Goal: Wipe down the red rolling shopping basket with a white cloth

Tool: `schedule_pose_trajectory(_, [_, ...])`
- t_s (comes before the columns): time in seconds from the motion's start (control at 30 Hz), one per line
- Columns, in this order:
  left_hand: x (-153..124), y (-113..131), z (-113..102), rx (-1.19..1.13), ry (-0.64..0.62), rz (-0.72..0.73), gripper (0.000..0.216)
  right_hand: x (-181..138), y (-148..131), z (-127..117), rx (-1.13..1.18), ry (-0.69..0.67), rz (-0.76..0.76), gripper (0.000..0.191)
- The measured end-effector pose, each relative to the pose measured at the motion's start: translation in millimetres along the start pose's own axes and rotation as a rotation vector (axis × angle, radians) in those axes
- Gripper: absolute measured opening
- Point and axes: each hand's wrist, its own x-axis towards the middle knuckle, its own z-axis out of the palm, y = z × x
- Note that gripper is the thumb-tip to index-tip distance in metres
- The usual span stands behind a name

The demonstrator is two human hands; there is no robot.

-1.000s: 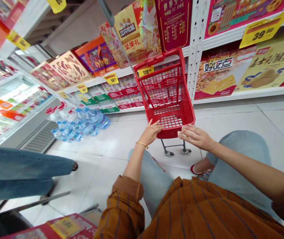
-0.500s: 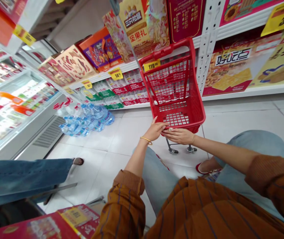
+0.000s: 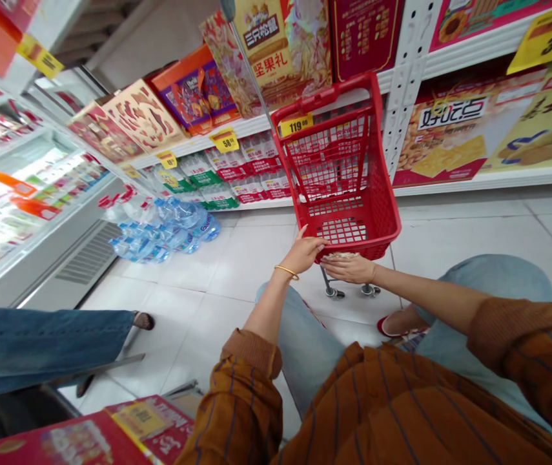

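A red plastic shopping cart (image 3: 383, 194) with a latticed basket stands in front of me on small castors, its handle toward the shelves. My left hand (image 3: 305, 250), with a gold bangle at the wrist, grips the near rim of the basket at its left corner, thumb up along the side. Just beside it, my right hand (image 3: 353, 267) lies against the outside of the near rim with its fingers stretched to the left. Between those fingers and the rim shows a pale crumpled tissue (image 3: 341, 256), partly hidden. The basket's floor and grid walls are visible.
Shelves behind the cart hold gift boxes (image 3: 266, 51), bottle packs (image 3: 227, 171) and snack cartons (image 3: 445, 139). Bottled water packs (image 3: 164, 229) stand on the floor at left, near a chiller (image 3: 67, 258). Another person's jeans (image 3: 48, 342) and a red box (image 3: 77, 433) are at lower left.
My right hand has shifted slightly down and right along the near rim, and more of the pale tissue shows. My left hand keeps its place on the rim. The view has shifted a little.
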Motion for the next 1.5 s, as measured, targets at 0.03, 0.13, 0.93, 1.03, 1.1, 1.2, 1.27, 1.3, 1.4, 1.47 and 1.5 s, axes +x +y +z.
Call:
schedule_pose_trajectory(0.03, [0,0,0,-0.003,0.007,-0.004,0.027,-3,-2,4,0.003,-0.014,-0.011,0.029])
schedule_pose_trajectory(0.13, [0,1,1,-0.005,0.015,-0.013,0.026,-8,-6,15,0.002,-0.054,-0.035,0.025])
schedule_pose_trajectory(0.93, [-4,6,4,0.028,0.077,-0.002,0.028,2,12,-35,-0.069,-0.040,0.006,0.048])
schedule_pose_trajectory(1.03, [-5,6,3,0.028,0.076,0.002,0.028,-6,13,-35,-0.018,-0.064,0.002,0.056])
schedule_pose_trajectory(1.1, [-5,6,3,0.031,0.072,0.006,0.029,-8,15,-33,0.007,-0.057,0.017,0.057])
schedule_pose_trajectory(1.2, [-5,4,1,0.042,0.049,0.007,0.030,-8,14,-28,0.029,-0.090,0.024,0.051])
schedule_pose_trajectory(1.27, [-5,4,-1,0.044,0.026,0.008,0.031,-7,12,-26,0.027,-0.117,0.017,0.045])
schedule_pose_trajectory(1.3, [-6,5,-2,0.041,0.017,0.007,0.031,-4,10,-26,0.019,-0.116,0.015,0.043])
schedule_pose_trajectory(1.4, [-5,10,-3,0.026,0.004,0.009,0.032,8,6,-27,-0.020,-0.063,-0.005,0.037])
schedule_pose_trajectory(1.47, [-4,15,-3,0.024,0.009,0.011,0.031,19,4,-28,-0.049,-0.025,-0.036,0.035])
schedule_pose_trajectory(1.5, [-3,18,-2,0.026,0.015,0.008,0.030,25,5,-27,-0.061,-0.013,-0.046,0.035])
